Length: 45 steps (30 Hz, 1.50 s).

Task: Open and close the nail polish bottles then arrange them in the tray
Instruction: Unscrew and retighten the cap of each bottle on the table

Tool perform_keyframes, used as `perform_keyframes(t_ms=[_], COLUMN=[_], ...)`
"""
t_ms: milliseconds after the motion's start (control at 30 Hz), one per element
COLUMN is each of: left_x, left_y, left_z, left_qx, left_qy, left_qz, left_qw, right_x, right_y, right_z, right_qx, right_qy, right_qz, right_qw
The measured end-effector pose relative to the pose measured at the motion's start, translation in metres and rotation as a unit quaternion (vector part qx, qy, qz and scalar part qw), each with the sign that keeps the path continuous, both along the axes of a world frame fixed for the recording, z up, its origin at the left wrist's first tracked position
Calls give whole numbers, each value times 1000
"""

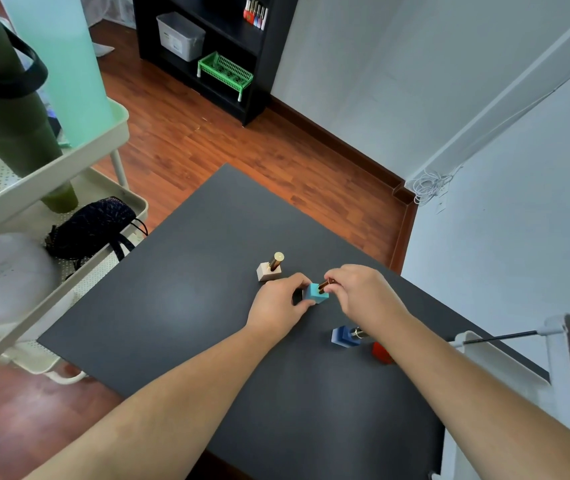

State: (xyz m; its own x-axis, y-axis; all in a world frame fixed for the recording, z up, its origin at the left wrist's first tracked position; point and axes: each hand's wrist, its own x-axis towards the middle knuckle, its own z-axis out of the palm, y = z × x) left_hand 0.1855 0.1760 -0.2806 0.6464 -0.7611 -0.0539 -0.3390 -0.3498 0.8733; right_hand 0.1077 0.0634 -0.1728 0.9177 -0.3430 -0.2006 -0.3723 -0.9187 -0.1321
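Note:
On the dark grey table [207,289] my left hand [281,303] grips the square body of a light blue nail polish bottle [315,295]. My right hand [359,292] pinches its gold cap [325,285] from the right. Whether the cap is screwed on or loose I cannot tell. A white bottle [269,270] with a gold cap stands upright just behind my left hand. A dark blue bottle [345,336] and a red bottle [382,352] sit close together under my right forearm, partly hidden by it.
A pale green trolley [68,174] stands at the table's left, holding a dark pouch [93,225] and a green flask. A black shelf [214,46] at the far wall holds more nail polish bottles [255,13], a green basket [225,71] and a white bin. A white rack [560,341] stands at the right edge.

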Motion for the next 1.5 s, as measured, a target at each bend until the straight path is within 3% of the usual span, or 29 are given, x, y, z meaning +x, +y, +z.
perform_keyframes(t_ms=[200, 467, 567, 700, 833, 967, 1500], left_x=[0, 1, -3, -15, -34, -48, -48], left_y=[0, 6, 19, 39, 35, 12, -7], left_z=[1, 11, 12, 10, 11, 15, 4], left_qx=[8, 24, 60, 112, 117, 88, 29], left_qy=[-11, 33, 48, -4, -13, 39, 37], left_qz=[5, -11, -18, -54, -117, -99, -125], left_qw=[1000, 999, 997, 992, 986, 990, 991], right_x=[3, 6, -9, -46, -76, -91, -83], right_y=[4, 10, 5, 0, 4, 8, 6], right_z=[-4, 10, 25, 39, 36, 28, 15], right_qx=[-8, 74, 90, 75, 91, 112, 65], right_qy=[-12, 19, -51, -116, -94, -53, -12], right_qz=[-30, -123, -149, -158, -137, -118, -149], right_qw=[999, 990, 983, 978, 982, 985, 987])
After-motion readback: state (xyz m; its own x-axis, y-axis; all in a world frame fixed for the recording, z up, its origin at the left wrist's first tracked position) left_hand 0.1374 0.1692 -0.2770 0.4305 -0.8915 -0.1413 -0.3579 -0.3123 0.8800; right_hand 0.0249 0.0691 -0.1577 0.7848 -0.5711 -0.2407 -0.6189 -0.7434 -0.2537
